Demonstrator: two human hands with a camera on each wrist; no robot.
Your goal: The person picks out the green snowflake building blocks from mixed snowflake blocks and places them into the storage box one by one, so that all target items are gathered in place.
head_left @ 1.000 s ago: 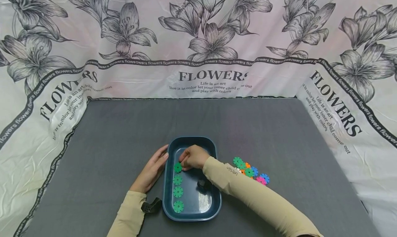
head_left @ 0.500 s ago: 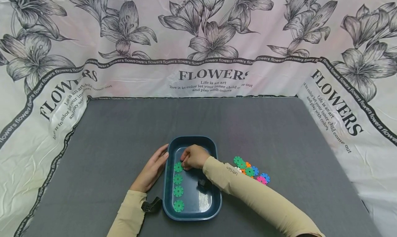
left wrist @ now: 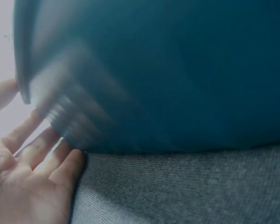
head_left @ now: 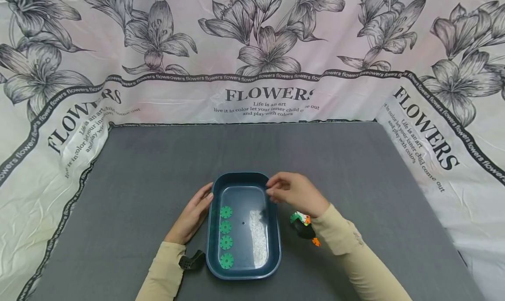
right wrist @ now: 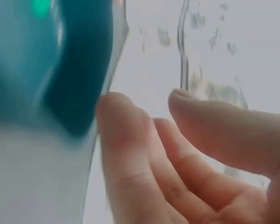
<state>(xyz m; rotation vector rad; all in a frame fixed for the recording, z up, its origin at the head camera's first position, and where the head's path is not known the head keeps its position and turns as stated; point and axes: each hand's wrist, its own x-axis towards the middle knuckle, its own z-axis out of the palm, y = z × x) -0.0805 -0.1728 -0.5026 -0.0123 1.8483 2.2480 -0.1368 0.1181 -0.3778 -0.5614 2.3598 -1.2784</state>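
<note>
A blue rectangular tray (head_left: 245, 244) stands on the grey cloth. Along its left inner side, several green notched discs (head_left: 226, 242) lie flat in a column. My left hand (head_left: 190, 218) rests against the tray's left wall; in the left wrist view its extended fingers (left wrist: 65, 170) touch the outside. My right hand (head_left: 297, 193) is beside the upper right rim, fingers lightly bent. Its thumb (right wrist: 224, 130) stands apart from the fingers in the right wrist view, with nothing between them. Whether that hand touches the rim I cannot tell.
Right of the tray lie loose notched discs, among them an orange one (head_left: 316, 242), largely hidden by my right wrist and its black camera (head_left: 303, 230). Another black wrist device (head_left: 192, 261) sits by the tray's lower left. A flower-printed sheet (head_left: 268, 97) borders the grey surface.
My right hand has left the topmost green disc and moved right, out of the tray to its upper right rim. That disc stays in the column. My left hand keeps its place.
</note>
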